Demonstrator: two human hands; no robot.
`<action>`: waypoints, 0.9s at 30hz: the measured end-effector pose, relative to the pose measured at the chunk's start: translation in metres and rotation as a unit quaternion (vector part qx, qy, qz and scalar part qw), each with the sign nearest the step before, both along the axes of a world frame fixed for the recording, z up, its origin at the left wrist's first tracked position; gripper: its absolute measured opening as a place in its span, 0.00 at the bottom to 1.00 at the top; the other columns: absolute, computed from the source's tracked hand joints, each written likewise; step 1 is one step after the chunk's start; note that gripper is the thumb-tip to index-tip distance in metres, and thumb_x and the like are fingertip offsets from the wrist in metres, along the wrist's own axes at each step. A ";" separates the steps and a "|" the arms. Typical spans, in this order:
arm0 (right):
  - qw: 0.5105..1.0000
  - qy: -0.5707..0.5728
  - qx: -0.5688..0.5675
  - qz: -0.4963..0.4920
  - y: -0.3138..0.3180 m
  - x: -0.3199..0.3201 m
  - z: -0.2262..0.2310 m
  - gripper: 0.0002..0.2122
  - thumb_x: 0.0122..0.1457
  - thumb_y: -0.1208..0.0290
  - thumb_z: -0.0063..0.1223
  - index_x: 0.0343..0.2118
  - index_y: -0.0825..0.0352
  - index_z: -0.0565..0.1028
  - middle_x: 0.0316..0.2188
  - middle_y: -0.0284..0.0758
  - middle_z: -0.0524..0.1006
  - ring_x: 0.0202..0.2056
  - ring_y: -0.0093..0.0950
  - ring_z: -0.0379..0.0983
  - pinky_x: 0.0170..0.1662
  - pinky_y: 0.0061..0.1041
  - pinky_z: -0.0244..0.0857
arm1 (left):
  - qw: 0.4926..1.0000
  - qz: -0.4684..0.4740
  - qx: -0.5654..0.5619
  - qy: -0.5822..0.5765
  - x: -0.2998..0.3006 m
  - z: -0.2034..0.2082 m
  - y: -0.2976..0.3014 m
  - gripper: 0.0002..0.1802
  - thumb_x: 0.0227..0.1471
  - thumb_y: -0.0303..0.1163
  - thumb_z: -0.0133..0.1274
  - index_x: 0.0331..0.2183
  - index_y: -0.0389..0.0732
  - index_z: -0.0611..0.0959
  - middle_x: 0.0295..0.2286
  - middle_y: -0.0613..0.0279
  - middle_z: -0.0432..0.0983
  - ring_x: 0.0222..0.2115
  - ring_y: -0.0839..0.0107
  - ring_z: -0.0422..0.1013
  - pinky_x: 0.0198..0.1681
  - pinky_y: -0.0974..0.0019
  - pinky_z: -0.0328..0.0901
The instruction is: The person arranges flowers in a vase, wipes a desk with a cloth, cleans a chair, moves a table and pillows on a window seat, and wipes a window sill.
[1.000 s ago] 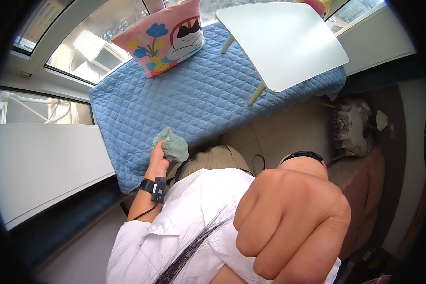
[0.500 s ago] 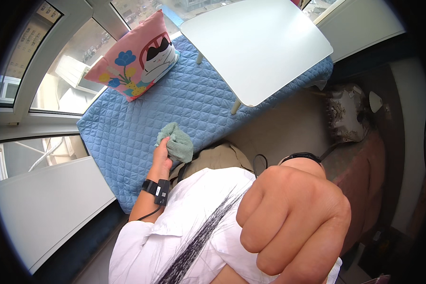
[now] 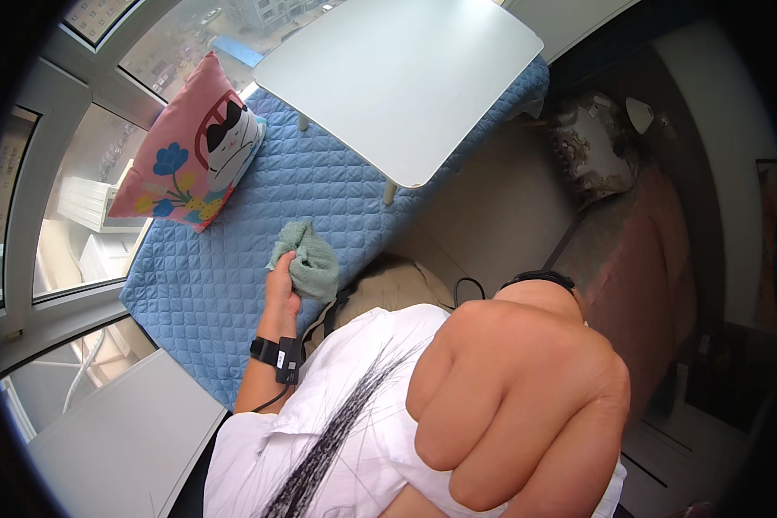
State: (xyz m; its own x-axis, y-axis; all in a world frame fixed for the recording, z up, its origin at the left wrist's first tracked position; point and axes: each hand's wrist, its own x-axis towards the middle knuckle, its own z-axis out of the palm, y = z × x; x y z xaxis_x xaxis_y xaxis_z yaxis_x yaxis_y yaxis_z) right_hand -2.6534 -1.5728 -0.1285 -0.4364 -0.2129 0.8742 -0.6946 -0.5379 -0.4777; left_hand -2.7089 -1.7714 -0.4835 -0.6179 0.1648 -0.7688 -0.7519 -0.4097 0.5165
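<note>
My left fingers (image 3: 286, 262) pinch the cloth (image 3: 315, 268) by its left side; my curled right hand (image 3: 518, 397), farther off, hides its grip.

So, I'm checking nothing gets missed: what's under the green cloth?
The blue quilted cover shows beside the green cloth; the left hand grips it, thumb visible. The other fingers and whatever lies directly beneath are hidden.

- Green towel (image 3: 315, 266): rough, matt, fuzzy cloth.
- Blue quilt (image 3: 328, 192): matt cloth, stitched in raised diamonds.
- White desk (image 3: 397, 91): smooth top, softly glossy.
- Pink cushion (image 3: 174, 138): smooth printed cloth.
- Shirt (image 3: 243, 453): matt, creased cloth.
</note>
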 end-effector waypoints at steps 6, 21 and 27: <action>0.983 -0.114 0.130 -0.053 0.043 -0.020 -0.006 0.04 0.51 0.79 0.50 0.25 0.70 0.77 0.14 0.29 0.69 0.12 0.18 0.57 0.14 0.19 0.48 | 0.996 -0.051 -0.077 0.020 -0.035 0.051 0.037 0.16 0.45 0.28 0.53 0.39 0.33 0.77 0.34 0.59 0.75 0.34 0.66 0.73 0.39 0.64 0.68; 0.585 -0.358 0.288 -0.668 0.507 -0.257 -0.239 0.15 0.55 0.65 0.52 0.44 0.68 0.75 0.41 0.41 0.77 0.43 0.34 0.73 0.47 0.29 0.66 | 0.983 0.090 -0.124 0.104 -0.102 0.073 0.169 0.23 0.55 0.45 0.52 0.42 0.35 0.76 0.39 0.60 0.75 0.39 0.70 0.72 0.42 0.68 0.67; 0.437 -0.416 0.397 -0.692 0.579 -0.334 -0.258 0.25 0.58 0.48 0.42 0.46 0.66 0.74 0.44 0.47 0.74 0.46 0.46 0.70 0.50 0.38 0.62 | 0.959 0.143 -0.216 0.113 -0.108 0.074 0.199 0.27 0.53 0.50 0.54 0.42 0.34 0.77 0.39 0.61 0.75 0.37 0.71 0.71 0.40 0.67 0.66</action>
